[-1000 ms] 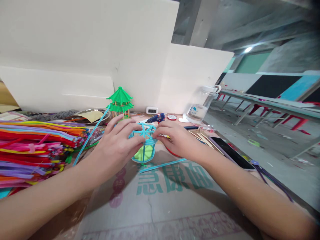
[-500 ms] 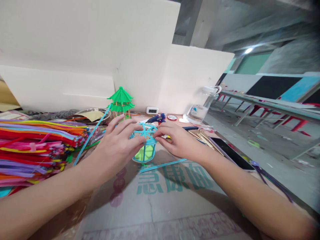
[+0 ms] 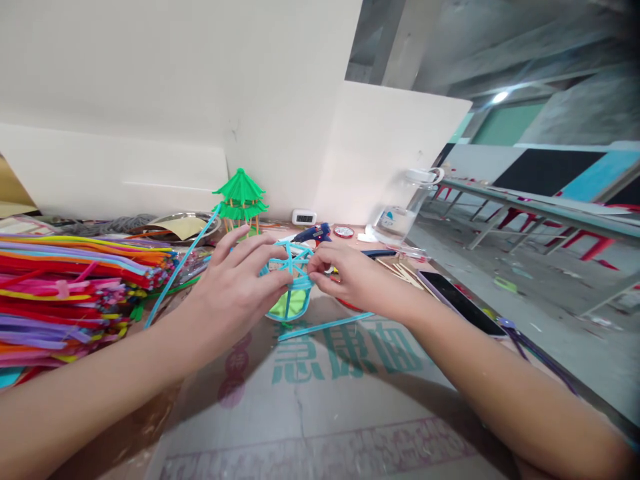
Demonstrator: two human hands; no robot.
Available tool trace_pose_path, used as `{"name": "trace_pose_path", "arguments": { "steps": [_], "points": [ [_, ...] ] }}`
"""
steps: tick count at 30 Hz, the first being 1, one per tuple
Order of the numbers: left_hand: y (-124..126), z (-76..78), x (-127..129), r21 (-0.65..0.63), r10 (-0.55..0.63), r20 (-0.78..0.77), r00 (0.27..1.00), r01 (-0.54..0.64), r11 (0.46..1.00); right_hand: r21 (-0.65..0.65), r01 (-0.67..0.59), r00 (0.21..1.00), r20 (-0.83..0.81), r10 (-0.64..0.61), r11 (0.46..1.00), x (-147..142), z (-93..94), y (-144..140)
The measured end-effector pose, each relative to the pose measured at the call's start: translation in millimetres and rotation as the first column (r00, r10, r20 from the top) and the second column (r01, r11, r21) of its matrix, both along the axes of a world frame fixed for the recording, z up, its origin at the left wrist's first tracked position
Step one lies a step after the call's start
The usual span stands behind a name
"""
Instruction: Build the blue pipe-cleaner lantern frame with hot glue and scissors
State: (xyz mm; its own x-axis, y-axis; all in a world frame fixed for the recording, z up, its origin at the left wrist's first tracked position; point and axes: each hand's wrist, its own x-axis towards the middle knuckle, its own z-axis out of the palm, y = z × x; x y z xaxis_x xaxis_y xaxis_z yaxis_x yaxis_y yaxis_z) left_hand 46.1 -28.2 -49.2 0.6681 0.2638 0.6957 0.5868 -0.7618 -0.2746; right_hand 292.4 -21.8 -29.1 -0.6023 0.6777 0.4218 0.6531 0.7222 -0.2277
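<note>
A blue pipe-cleaner frame (image 3: 289, 308), round with spokes across its top and a yellow-green base, stands on the plastic-covered table. My left hand (image 3: 245, 277) grips its left side between thumb and fingers. At its right edge, my right hand (image 3: 345, 272) is closed in a pinch on the blue rim. A loose blue pipe cleaner (image 3: 325, 327) lies in front of the frame. Another long blue pipe cleaner (image 3: 183, 263) slants up behind my left wrist. Behind my left hand stands a green pagoda-shaped model (image 3: 241, 190) on thin wooden posts.
Bundles of coloured pipe cleaners (image 3: 65, 300) lie at the left. Toward the back are a small digital clock (image 3: 304, 217), a blue glue gun (image 3: 313, 233) and a water bottle (image 3: 400, 210). Wooden sticks (image 3: 403, 273) and a phone (image 3: 460, 303) are at the right.
Both hands keep nearly the same hold on the blue frame. My right fingers have shifted slightly at its rim. The whole view has tilted a little.
</note>
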Motion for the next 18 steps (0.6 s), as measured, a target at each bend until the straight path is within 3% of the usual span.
{"name": "trace_pose_path", "arguments": {
  "steps": [7, 18],
  "points": [
    [8, -1.4, -2, -0.01, 0.011, 0.014, 1.0, -0.011, 1.0, 0.366, 0.031, 0.999, 0.027, -0.044, 0.93, -7, -9.1, -5],
    [-11, 0.0, 5, -0.219, -0.084, 0.174, 0.981, 0.122, 0.968, 0.525, 0.009, 1.0, 0.011, -0.017, 0.851, -17, 2.9, -30]
  ]
}}
